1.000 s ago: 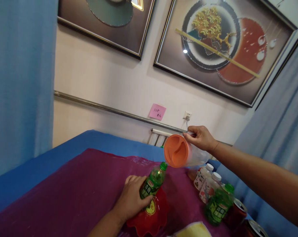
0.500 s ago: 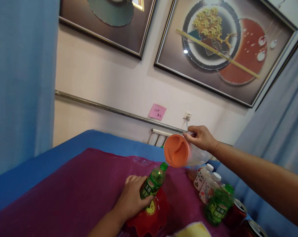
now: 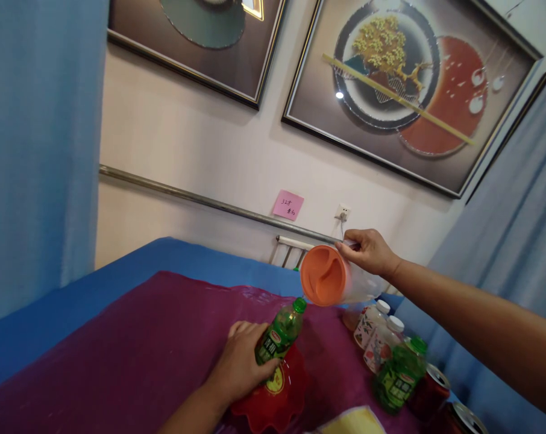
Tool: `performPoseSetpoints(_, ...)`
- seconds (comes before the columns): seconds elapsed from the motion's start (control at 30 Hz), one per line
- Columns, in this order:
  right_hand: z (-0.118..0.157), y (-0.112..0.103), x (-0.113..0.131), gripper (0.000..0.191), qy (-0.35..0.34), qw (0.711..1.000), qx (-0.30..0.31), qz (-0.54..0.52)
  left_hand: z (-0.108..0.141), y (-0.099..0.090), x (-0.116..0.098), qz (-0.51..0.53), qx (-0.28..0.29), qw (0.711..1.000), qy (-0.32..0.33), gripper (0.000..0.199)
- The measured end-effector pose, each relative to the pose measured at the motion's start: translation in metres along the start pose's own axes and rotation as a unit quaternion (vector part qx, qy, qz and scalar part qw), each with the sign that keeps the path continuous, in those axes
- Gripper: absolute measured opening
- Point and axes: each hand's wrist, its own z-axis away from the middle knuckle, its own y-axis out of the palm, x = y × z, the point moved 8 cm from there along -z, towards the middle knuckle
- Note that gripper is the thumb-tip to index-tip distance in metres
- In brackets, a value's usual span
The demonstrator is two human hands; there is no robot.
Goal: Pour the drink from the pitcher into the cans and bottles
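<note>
My left hand (image 3: 241, 364) is wrapped round a green plastic bottle (image 3: 282, 331), which leans to the right above a red scalloped dish (image 3: 277, 407). Higher up and to the right, my right hand (image 3: 367, 250) grips the handle of a clear pitcher (image 3: 361, 286) with an orange lid (image 3: 322, 276). The pitcher is tipped on its side, its lid facing left and its lower edge close to the bottle's mouth. A faint thin streak shows between lid and bottle mouth.
At the right stand two white-capped bottles (image 3: 381, 343), another green bottle (image 3: 399, 377) and dark red cans (image 3: 431, 389). A yellow cloth (image 3: 354, 422) lies at the bottom edge on the purple cover (image 3: 132, 355). A metal rail (image 3: 210, 203) crosses the wall.
</note>
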Motion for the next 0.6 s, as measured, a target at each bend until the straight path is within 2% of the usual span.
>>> performPoseSetpoints(0.6,0.0006,0.0002,-0.0020,0.043,-0.001,1.000,0.004,-0.004,-0.0009,-0.0010,-0.0007,0.007,0.004,1.000,-0.005,0.045)
